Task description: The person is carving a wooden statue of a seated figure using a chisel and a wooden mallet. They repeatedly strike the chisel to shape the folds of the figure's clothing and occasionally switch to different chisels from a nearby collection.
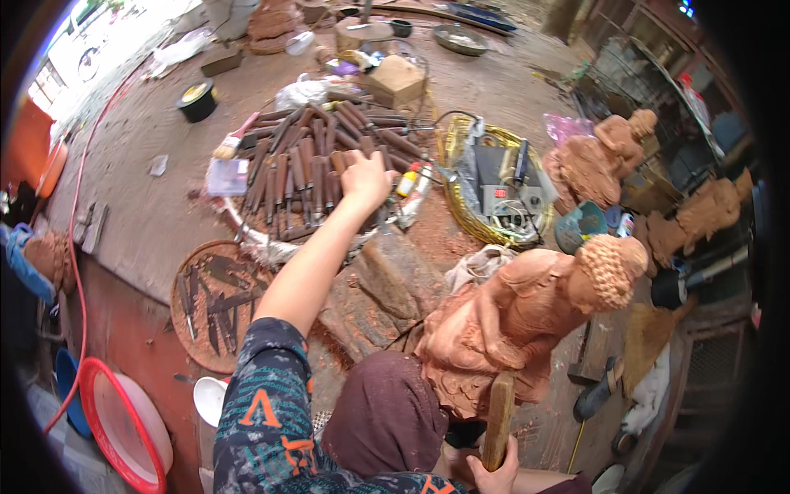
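My left hand point(366, 178) reaches into a pile of carving chisels point(309, 169) with wooden handles. Its fingers bend round a chisel handle point(383, 156), their tips partly hidden among the tools. My right hand point(497, 475), low in the view, is closed round the lower end of a wooden block-like mallet point(498, 420), held nearly upright. Beside it a reddish-brown wood carving of a seated figure point(510, 317) with a curly-textured head leans to the right. It lies close against my cloth-covered knee point(387, 412).
A round tray point(178, 317) with dark blades lies at left, near a red-rimmed basin point(132, 486). A yellow-rimmed basket point(453, 210) holds an electric control box. Wood blocks point(383, 288) lie in front of me, other carvings point(584, 169) at right. A pink hose point(76, 239) runs along the left.
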The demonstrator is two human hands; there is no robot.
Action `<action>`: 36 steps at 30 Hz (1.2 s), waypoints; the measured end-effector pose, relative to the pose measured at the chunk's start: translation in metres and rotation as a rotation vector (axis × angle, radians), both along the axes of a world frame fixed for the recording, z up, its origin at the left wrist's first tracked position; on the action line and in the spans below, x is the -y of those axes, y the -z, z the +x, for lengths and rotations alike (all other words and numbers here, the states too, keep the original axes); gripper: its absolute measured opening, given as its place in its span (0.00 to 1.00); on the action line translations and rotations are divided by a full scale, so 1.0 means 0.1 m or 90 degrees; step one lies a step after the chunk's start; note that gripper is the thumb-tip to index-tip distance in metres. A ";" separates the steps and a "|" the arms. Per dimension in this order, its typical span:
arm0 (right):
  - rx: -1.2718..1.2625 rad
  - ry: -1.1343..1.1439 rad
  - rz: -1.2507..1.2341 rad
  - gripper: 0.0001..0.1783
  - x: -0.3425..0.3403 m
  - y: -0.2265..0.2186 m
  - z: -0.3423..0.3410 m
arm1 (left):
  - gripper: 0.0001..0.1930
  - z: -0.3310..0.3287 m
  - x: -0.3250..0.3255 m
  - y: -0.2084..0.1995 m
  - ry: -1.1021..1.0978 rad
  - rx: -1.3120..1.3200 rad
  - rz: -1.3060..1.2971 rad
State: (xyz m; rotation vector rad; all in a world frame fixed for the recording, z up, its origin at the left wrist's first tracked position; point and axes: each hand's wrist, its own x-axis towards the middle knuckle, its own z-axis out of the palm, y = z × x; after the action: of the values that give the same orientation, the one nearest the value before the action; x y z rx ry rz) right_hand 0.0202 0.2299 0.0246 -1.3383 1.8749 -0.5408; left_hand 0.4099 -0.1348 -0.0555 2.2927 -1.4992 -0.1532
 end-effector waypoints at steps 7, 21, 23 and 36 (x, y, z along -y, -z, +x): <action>-0.075 -0.002 0.020 0.43 -0.05 0.12 -0.04 | 0.13 0.35 -0.23 -0.11 0.002 -0.079 -0.089; -0.154 -0.015 0.018 0.40 -0.03 0.32 -0.14 | 0.07 2.54 -0.97 0.21 -0.238 -0.231 0.074; -0.197 -0.021 -0.018 0.39 -0.07 0.37 -0.16 | 0.07 2.51 -0.99 0.29 -0.251 -0.132 0.063; -0.052 -0.087 0.097 0.40 0.23 -0.06 0.47 | 0.08 2.22 -1.04 0.18 -0.068 0.000 0.160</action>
State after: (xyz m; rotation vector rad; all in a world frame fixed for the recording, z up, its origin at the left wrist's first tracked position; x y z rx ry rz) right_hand 0.0669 0.2070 0.0305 -1.3932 1.8333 -0.2718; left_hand 0.6315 -0.0304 -0.0737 2.5625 -1.4218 -0.3287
